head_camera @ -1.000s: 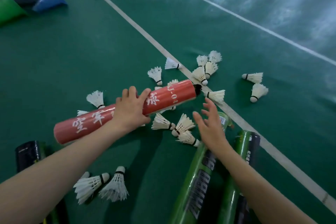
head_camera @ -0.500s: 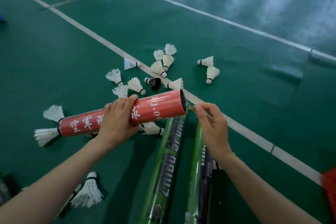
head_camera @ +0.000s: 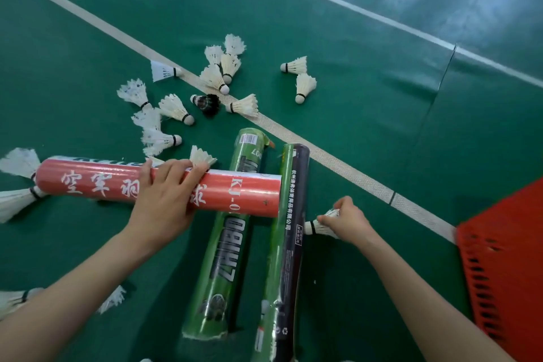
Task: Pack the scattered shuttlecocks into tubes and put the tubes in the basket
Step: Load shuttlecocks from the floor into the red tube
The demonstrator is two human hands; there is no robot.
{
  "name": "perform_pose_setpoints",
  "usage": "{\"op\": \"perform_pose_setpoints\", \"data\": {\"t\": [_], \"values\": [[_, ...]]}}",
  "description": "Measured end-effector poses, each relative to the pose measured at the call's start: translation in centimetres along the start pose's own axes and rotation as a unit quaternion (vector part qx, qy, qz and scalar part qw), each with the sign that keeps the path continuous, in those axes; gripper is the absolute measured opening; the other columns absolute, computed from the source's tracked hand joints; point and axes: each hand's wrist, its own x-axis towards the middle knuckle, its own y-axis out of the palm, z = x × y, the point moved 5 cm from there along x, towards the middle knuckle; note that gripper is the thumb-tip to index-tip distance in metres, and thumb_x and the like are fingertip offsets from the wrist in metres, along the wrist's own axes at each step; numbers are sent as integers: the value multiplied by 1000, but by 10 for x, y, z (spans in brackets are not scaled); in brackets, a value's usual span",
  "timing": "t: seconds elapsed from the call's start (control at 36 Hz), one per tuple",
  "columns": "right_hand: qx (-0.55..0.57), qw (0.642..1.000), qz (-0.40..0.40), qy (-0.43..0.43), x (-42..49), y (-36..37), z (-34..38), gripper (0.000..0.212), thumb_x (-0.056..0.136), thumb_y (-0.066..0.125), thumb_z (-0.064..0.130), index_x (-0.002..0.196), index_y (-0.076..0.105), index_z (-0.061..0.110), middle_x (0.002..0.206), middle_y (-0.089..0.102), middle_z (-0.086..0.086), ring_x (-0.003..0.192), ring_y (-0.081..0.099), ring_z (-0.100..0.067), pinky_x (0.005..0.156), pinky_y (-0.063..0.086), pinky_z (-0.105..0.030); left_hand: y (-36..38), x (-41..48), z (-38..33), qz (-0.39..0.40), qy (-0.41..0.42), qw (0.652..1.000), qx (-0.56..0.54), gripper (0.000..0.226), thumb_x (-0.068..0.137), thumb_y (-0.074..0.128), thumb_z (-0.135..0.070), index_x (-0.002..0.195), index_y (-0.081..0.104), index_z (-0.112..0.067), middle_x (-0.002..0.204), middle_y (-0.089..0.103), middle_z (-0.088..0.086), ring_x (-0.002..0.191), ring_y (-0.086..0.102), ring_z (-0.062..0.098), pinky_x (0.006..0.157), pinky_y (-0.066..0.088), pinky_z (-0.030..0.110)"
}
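Moved: right hand [head_camera: 349, 222] dropped from the tube mouth to the floor at centre right.
Left hand [head_camera: 164, 200]: fingers clasp the red tube [head_camera: 244, 194], lying across two green tubes [head_camera: 223, 247].
Right fingers: clenched on a shuttlecock [head_camera: 318, 228].
Loose shuttlecocks [head_camera: 214, 76]: upper centre.
Basket [head_camera: 505, 258]: right edge.
Meaning: loading likely next.

red basket [head_camera: 505, 267]: cut by right edge | held shuttlecock [head_camera: 318, 226]: feathers hidden in fist
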Motion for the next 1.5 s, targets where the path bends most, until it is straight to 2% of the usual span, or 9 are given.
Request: {"op": "perform_pose_setpoints", "data": {"t": [0.19,0.47,0.58,0.75,0.83,1.08,1.22,1.36,1.5], "values": [[236,935,-203,-168,-19,-49,46,23,93,57,13,115,50,17,104,58,1,77,53,-2,61,40,-8,4,3,0,-3,-35,999,5,95,49,87,-13,130,38,-21,112,57,14,106,54,37,99,31,64],[325,883,-151,-302,-53,-45,127,38,97,54,22,132,38,24,118,45,15,108,46,12,94,37,-9,3,13,9,0,-125,991,-41,90,58,84,-17,131,32,-24,117,53,13,108,48,36,99,27,57],[306,884,-147,-321,-50,-41,134,43,97,54,17,135,35,20,112,36,29,97,35,36,79,30,7,0,15,16,-3,-135,990,-46,90,60,83,-20,132,29,-25,118,52,13,108,47,35,98,29,55],[267,887,-115,-360,-46,-30,151,22,101,41,24,119,46,36,117,43,5,106,44,6,87,42,-12,1,20,10,-13,-120,991,-50,92,56,85,-18,129,28,-25,116,52,13,108,48,36,99,30,58],[271,880,-131,-367,-46,-26,158,21,101,32,39,112,47,48,113,42,19,115,42,-8,99,40,-31,3,22,8,-12,-124,990,-64,92,58,84,-18,129,27,-26,118,51,13,111,46,34,100,30,57],[317,868,31,-382,-54,-5,178,58,82,25,70,136,10,55,150,21,26,135,20,17,103,22,0,-3,31,16,-1,-140,988,-58,86,69,75,-25,132,17,-27,126,45,10,116,41,30,102,27,52],[266,892,60,-361,-44,-21,228,64,92,24,52,150,4,35,150,22,14,124,31,12,89,24,8,-24,65,47,28,-156,986,-57,80,79,66,-30,143,18,-24,131,37,5,121,35,26,106,23,47],[250,912,68,-317,-40,-33,287,59,100,32,43,152,7,31,149,33,-4,124,38,-12,103,29,-25,-58,96,77,50,-184,980,-61,79,80,65,-24,141,15,-25,131,37,7,123,35,27,108,22,53],[165,943,41,-285,-61,-47,324,60,100,40,41,152,11,31,145,41,-4,118,40,-12,106,29,-32,-84,97,95,63,-203,974,-73,78,80,62,-20,142,14,-25,129,37,9,123,35,29,108,22,57]]}}
